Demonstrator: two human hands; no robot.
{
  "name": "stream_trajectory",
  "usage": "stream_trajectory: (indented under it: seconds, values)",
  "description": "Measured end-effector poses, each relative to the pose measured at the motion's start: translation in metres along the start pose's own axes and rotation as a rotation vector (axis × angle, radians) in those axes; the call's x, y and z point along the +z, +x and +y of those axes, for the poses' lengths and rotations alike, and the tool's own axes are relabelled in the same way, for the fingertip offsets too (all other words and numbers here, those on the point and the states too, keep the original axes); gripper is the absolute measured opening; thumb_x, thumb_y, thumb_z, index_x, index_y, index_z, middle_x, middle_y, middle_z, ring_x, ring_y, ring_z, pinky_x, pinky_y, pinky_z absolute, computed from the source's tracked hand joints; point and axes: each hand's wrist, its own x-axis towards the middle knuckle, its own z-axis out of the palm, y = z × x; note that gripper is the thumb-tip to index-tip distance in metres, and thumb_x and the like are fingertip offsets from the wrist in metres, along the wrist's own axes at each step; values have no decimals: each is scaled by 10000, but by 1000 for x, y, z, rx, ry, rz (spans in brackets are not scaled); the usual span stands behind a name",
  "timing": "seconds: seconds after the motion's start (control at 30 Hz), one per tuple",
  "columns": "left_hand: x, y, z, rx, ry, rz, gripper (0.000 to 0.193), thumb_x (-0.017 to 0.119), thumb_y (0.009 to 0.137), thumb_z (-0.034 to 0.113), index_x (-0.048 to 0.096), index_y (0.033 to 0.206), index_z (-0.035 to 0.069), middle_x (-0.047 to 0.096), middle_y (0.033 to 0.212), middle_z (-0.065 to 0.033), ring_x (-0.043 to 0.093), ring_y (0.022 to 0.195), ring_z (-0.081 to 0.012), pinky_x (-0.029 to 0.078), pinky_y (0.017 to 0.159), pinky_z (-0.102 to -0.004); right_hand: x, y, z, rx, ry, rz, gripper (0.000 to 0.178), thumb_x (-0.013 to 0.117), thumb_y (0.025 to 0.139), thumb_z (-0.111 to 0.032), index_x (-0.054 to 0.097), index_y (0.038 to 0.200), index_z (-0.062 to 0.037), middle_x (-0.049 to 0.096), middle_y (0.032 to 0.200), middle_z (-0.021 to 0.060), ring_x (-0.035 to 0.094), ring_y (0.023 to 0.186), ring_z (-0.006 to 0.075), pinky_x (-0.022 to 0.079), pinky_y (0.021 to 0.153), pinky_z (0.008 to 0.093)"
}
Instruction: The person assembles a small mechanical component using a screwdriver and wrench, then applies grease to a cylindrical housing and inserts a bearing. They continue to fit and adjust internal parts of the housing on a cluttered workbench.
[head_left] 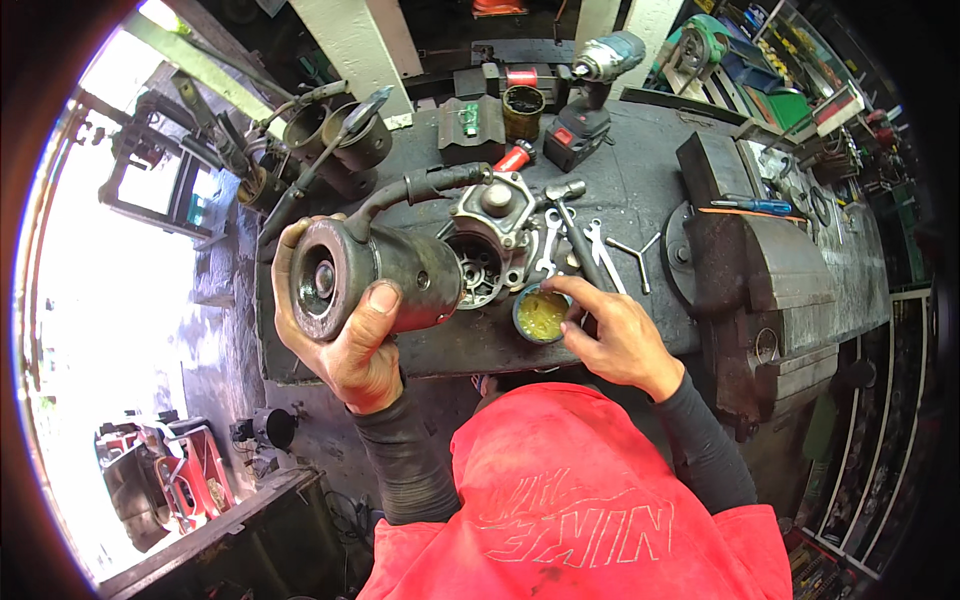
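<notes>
My left hand (pixel 352 345) is wrapped around a dark cylindrical metal motor housing (pixel 405 280), lifted above the near left of the bench. Its round end with a central hub faces left, and a thick bent lead (pixel 385 195) rises from its top. Just beyond its right end lies a cast metal housing (pixel 500 215) with an open round cavity. My right hand (pixel 615 335) is at a small round tub of yellow-green grease (pixel 541 318). Its index fingertip reaches over the tub's rim, the thumb is apart from it, and nothing shows between them.
A hammer (pixel 580 235), combination wrenches (pixel 550 240) and a three-armed wrench (pixel 640 258) lie beyond the tub. Farther back stand a cordless impact driver (pixel 585 110) and an oily can (pixel 523 112). A large bench vise (pixel 770 270) occupies the right; metal pots (pixel 360 140) stand back left.
</notes>
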Motion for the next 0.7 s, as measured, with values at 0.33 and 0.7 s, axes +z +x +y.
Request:
stream_trajectory:
  seconds: [0.33,0.7]
  values:
    - [27,-12,-17,15,145,-26,822,857,671,184,595,1400,-93,688,1270,-183,670,1174,-295,485,1117,-396,-4,-38,45,83,186,68,524,696,914,-54,639,1435,-73,723,823,117,691,658,242,540,661,383]
    - [28,-23,-36,76,221,-50,826,888,708,157,582,1437,-83,665,1326,-200,663,1205,-308,486,1140,-421,-9,-59,85,85,209,64,503,686,923,-68,638,1423,-40,722,821,117,714,692,279,546,679,415]
